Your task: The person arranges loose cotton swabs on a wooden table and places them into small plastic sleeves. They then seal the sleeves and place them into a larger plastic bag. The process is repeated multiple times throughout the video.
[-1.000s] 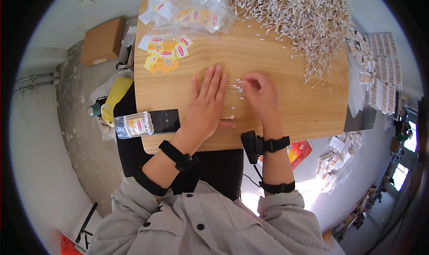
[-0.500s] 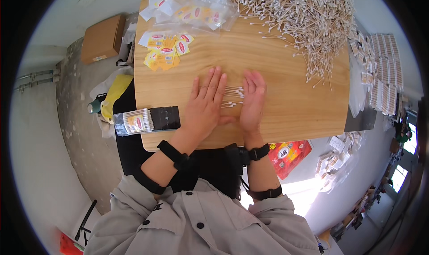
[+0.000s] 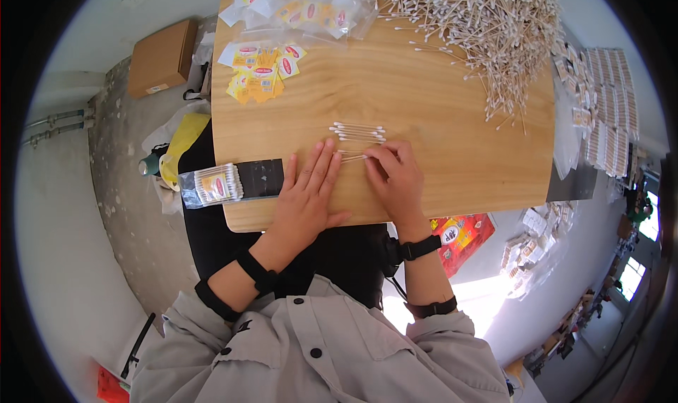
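A small row of cotton swabs (image 3: 359,132) lies sideways on the wooden table (image 3: 452,163), just beyond my hands. My left hand (image 3: 308,191) rests flat, fingers stretched out, its fingertips beside the left ends of the nearest swabs. With thumb and fingertips together, my right hand (image 3: 397,180) pinches the right end of a cotton swab (image 3: 352,158) at the near side of the row. How many swabs sit between those fingers is hidden. Left of my left hand, a clear bag packed with cotton swabs (image 3: 217,185) lies on a black strip (image 3: 261,180).
A large heap of loose cotton swabs (image 3: 480,28) covers the far right of the table. Yellow and white label cards (image 3: 261,74) lie far left, near a clear plastic bag (image 3: 318,11) of more cards. Stacked packs (image 3: 609,113) stand beyond the right edge. A red package (image 3: 462,240) lies below the table's front.
Both hands have drawn back toward me, uncovering the swab row. The left has shifted left; the right has gone from lying on edge beside the swabs to pinching one.
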Tool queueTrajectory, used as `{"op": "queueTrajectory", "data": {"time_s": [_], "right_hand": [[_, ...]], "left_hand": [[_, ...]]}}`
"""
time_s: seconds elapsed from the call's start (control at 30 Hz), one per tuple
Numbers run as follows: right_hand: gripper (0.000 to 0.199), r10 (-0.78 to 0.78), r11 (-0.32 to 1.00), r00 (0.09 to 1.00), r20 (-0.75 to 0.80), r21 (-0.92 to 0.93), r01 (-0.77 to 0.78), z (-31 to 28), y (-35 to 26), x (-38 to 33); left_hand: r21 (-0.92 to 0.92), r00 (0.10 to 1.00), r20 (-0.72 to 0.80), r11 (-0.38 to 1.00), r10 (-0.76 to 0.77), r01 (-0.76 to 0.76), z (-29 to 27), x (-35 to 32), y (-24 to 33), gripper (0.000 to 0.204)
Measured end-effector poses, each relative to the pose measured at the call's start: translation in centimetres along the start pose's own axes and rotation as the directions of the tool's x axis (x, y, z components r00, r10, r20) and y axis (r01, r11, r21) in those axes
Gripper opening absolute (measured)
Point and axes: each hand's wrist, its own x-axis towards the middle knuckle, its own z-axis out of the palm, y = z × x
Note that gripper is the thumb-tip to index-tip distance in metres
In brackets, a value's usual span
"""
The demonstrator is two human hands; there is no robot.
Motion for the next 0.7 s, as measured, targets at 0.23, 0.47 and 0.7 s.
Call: {"op": "queueTrajectory", "data": {"time_s": [0.23,0.47,0.7], "right_hand": [[0.016,-0.042,0.999,0.998,-0.039,0.025,0.043,0.0,0.3,-0.9],[0.013,-0.041,0.997,0.998,-0.056,0.06,0.044,-0.2,0.0,-1.1],[0.011,0.172,0.97,0.983,0.06,0.163,-0.18,-0.5,-0.1,-0.3]], "left_hand": [[0.036,1.0,0.013,0.999,0.027,-0.027,0.0,-0.3,0.0,0.105],[-0.002,1.0,-0.004,1.0,0.003,-0.003,0.2,-0.8,0.1,0.103],[-0.01,1.0,-0.003,1.0,0.01,-0.01,0.2,-0.6,-0.1,0.105]]}}
